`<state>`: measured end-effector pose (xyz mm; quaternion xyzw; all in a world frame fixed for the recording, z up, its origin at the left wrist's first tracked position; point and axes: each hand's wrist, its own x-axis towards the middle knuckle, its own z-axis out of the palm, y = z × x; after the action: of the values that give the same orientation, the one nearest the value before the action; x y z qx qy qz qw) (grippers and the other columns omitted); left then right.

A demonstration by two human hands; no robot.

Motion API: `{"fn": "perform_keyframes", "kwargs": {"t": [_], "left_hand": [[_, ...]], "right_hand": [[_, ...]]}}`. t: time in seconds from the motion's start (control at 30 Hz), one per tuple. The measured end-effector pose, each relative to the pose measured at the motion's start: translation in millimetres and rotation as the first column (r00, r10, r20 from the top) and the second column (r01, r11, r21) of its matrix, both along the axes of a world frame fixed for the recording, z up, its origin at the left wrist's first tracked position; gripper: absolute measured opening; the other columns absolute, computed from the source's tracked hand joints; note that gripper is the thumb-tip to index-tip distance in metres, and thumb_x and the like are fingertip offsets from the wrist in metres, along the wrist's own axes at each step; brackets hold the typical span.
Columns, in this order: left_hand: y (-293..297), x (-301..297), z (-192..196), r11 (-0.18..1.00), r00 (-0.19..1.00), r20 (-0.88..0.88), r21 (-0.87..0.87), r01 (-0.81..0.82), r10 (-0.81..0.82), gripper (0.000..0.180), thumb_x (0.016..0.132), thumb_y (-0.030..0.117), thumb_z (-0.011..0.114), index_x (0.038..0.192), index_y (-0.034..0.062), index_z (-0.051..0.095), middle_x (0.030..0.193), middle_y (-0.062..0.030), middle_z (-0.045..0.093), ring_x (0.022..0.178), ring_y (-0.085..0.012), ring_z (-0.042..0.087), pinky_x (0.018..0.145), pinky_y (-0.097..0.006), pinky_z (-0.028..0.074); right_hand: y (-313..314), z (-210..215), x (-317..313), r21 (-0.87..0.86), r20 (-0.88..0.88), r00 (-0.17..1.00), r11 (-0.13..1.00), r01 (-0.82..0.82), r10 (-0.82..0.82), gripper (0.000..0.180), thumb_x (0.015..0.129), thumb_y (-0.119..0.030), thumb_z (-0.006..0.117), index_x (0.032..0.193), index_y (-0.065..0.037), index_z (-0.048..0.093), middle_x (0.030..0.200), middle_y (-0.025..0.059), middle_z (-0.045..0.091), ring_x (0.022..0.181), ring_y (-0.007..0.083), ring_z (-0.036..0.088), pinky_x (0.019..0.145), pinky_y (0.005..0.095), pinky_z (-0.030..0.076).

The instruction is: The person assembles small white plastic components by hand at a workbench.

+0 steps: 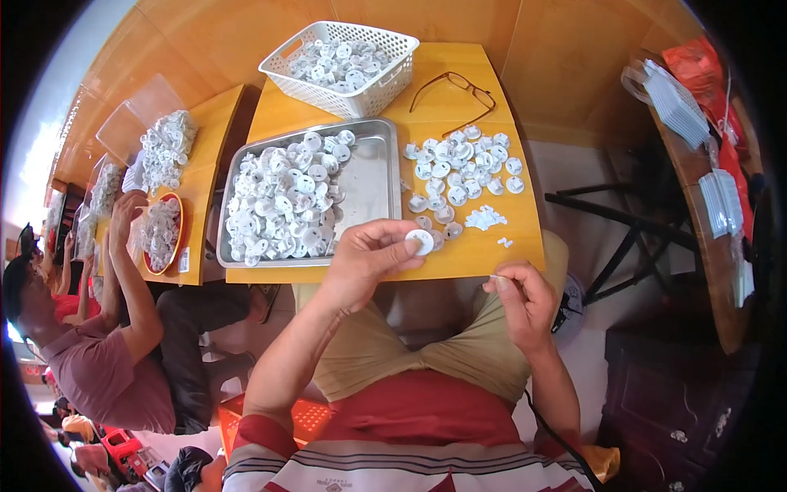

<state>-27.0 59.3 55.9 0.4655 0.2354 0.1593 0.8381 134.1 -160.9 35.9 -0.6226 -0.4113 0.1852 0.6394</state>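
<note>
Between the thumb and fingers of my left hand [373,254] is a round white plastic piece [420,242], its flat face turned up, over the table's front edge. My right hand [525,297] pinches something tiny and pale at its fingertips, just off the table's edge; its kind is too small to make out. Close by on the table lies a little heap of small white parts [485,217], with a couple of loose ones nearer the edge. Behind them spreads a group of similar round white pieces [459,160]. A metal tray [373,176] on the left holds a large pile of them.
A white plastic basket [361,102] full of like pieces stands at the table's back, beside folded eyeglasses [463,82]. At the left a person [106,353] works at another table with a red-rimmed bowl [174,254]. Black metal legs [611,238] stand at the right.
</note>
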Motion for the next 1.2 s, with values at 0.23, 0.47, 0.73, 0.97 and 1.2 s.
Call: {"fn": "perform_keyframes", "kwargs": {"t": [0.23,0.47,0.73,0.97,1.2], "left_hand": [[-23.1,-0.5,-5.1,0.997,0.997,0.03,-0.019,0.069,-0.068,0.034,0.092,-0.004,0.073,0.125,-0.0002,0.069,0.113,-0.0113,0.075,0.102,-0.0189,0.073,0.092,-0.035,0.062],[-40.3,2.2,-6.6,0.986,0.997,-0.021,0.149,0.08,-0.077,0.036,0.091,-0.005,0.074,0.127,-0.0028,0.069,0.115,-0.0099,0.075,0.102,-0.013,0.071,0.093,-0.028,0.059],[-52.9,5.3,-5.3,0.966,0.998,-0.039,0.253,0.061,-0.053,0.033,0.091,-0.007,0.074,0.123,-0.0022,0.071,0.113,-0.0082,0.076,0.101,-0.0116,0.071,0.091,-0.026,0.059],[-60.4,6.4,-14.9,0.962,0.999,-0.012,0.273,0.032,-0.03,0.03,0.094,-0.005,0.072,0.123,-0.0011,0.072,0.113,-0.0059,0.075,0.1,-0.0092,0.07,0.089,-0.024,0.057],[-68.1,3.2,-16.1,0.955,0.999,-0.041,0.296,0.02,-0.009,0.028,0.094,-0.005,0.072,0.122,0.0003,0.072,0.111,-0.0042,0.075,0.101,-0.0098,0.07,0.091,-0.024,0.056]], "right_hand": [[13.6,10.6,-1.4,-0.014,0.295,0.955,1.0,0.02,-0.015,0.004,0.096,0.002,0.067,0.098,0.001,0.064,0.09,0.0127,0.067,0.077,0.0224,0.069,0.067,0.0313,0.054],[23.3,19.7,-7.6,0.053,0.608,0.788,0.996,0.077,-0.093,0.016,0.087,0.002,0.074,0.099,0.0,0.065,0.09,0.0129,0.068,0.076,0.0294,0.069,0.064,0.0373,0.055],[24.7,17.3,-8.9,0.087,0.852,0.507,0.99,0.113,-0.132,0.022,0.083,0.001,0.076,0.102,-0.001,0.064,0.092,0.01,0.067,0.075,0.0263,0.068,0.061,0.0359,0.055],[24.5,7.7,-10.6,0.103,0.937,0.319,0.985,0.137,-0.143,0.018,0.086,-0.003,0.071,0.102,0.0,0.065,0.091,0.0111,0.065,0.074,0.0255,0.068,0.062,0.0346,0.055],[20.8,6.1,-14.3,0.049,0.961,0.264,0.988,0.144,-0.086,0.018,0.086,-0.005,0.069,0.103,0.001,0.065,0.093,0.0116,0.066,0.075,0.0255,0.067,0.065,0.0348,0.056]]}}
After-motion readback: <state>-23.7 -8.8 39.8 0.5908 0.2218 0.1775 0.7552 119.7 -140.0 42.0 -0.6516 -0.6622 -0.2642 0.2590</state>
